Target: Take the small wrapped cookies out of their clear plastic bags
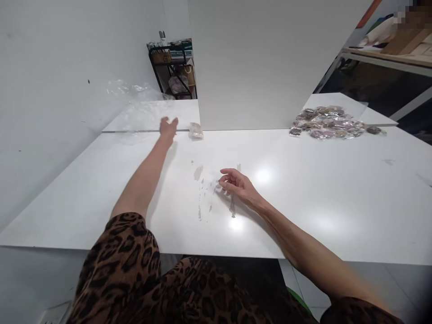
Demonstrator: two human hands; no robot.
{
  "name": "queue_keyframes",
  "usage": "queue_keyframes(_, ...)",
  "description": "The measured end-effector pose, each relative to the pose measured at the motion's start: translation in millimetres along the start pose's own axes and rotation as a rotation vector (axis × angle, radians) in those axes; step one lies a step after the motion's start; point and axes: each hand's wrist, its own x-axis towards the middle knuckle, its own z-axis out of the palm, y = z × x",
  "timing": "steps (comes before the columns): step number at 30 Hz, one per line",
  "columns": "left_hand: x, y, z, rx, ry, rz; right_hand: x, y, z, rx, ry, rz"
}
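Note:
My left hand (168, 129) reaches to the far left part of the white table (270, 153), its fingers apart and slightly blurred. Just beyond and left of it lies a loose heap of clear plastic bags (138, 103). To its right, by the upright panel, sits a small clear packet with pale contents (196, 131). Over the middle of the tabletop hovers my right hand (236, 183), loosely curled, with a gap between index finger and thumb. A faint whitish patch shows by the thumb tip; whether it is film or a mark on the table I cannot tell.
A tall white panel (249, 63) stands across the table's back. At the far right lies a pile of filled clear packets (330, 122). Worn grey marks (198, 173) spot the tabletop. A black shelf rack (172, 63) stands behind; another person's workbench (391, 56) is at the upper right.

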Motion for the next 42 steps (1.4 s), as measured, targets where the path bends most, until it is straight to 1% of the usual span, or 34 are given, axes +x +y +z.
queue_keyframes(2, -13.2, -17.3, 34.2, 0.036, -0.034, -0.113, -0.3, -1.1, 1.5, -0.024, -0.006, -0.003)
queue_keyframes(4, -21.3, -26.2, 59.9, 0.02, -0.053, -0.201, -0.1, -2.3, 2.9, -0.04, -0.007, -0.013)
queue_keyframes(6, -23.8, -27.4, 75.1, -0.021, -0.047, -0.246, 0.7, -3.1, 3.4, -0.042, -0.004, -0.02)
queue_keyframes(8, -24.6, -23.9, 80.9, -0.066, -0.044, -0.266, 2.4, -3.1, 2.2, -0.028, 0.006, -0.021)
queue_keyframes(11, -35.2, -16.6, 75.6, -0.125, -0.094, -0.287, 6.7, -0.9, -3.1, -0.003, 0.057, -0.036)
queue_keyframes(14, -68.2, -11.4, 56.8, -0.263, -0.2, -0.302, 12.1, 2.7, -11.0, -0.061, 0.18, -0.103)
queue_keyframes(17, -119.3, -7.4, 31.4, -0.417, -0.386, -0.364, 16.1, 4.9, -18.4, -0.225, 0.313, -0.198)
queue_keyframes(19, -153.9, -4.6, 16.6, -0.412, -0.536, -0.408, 17.4, 4.6, -22.2, -0.35, 0.359, -0.274)
queue_keyframes(22, -192.1, -1.1, 2.8, -0.383, -0.735, -0.441, 17.6, 1.5, -26.4, -0.486, 0.378, -0.38)
queue_keyframes(24, -205.7, 0.3, -0.5, -0.416, -0.792, -0.445, 17.0, -1.3, -28.5, -0.483, 0.365, -0.422)
queue_keyframes(26, -212.9, 0.5, 0.0, -0.466, -0.788, -0.442, 16.6, -3.3, -30.6, -0.395, 0.345, -0.416)
queue_keyframes(28, -217.3, -1.2, 3.3, -0.495, -0.772, -0.411, 17.3, -3.7, -32.7, -0.269, 0.337, -0.368)
queue_keyframes(30, -221.4, -5.6, 8.7, -0.478, -0.761, -0.316, 19.2, -2.5, -34.7, -0.162, 0.348, -0.319)
queue_keyframes(32, -225.3, -12.2, 15.3, -0.406, -0.727, -0.189, 21.9, -0.8, -36.2, -0.086, 0.384, -0.302)
queue_keyframes(34, -228.3, -19.0, 21.5, -0.318, -0.655, -0.074, 24.4, 0.2, -36.8, -0.02, 0.423, -0.297)
queue_keyframes(36, -230.5, -23.7, 25.6, -0.269, -0.58, -0.002, 25.9, -0.4, -36.9, 0.074, 0.452, -0.264)
queue_keyframes(38, -232.7, -24.9, 27.0, -0.285, -0.571, 0.006, 26.5, -2.7, -37.1, 0.186, 0.454, -0.197)
queue_keyframes(39, -234.1, -24.4, 26.8, -0.309, -0.593, -0.023, 26.5, -4.4, -37.3, 0.239, 0.444, -0.158)
queue_keyframes(42, -238.6, -21.6, 25.3, -0.386, -0.68, -0.178, 24.9, -11.1, -37.7, 0.344, 0.37, -0.052)
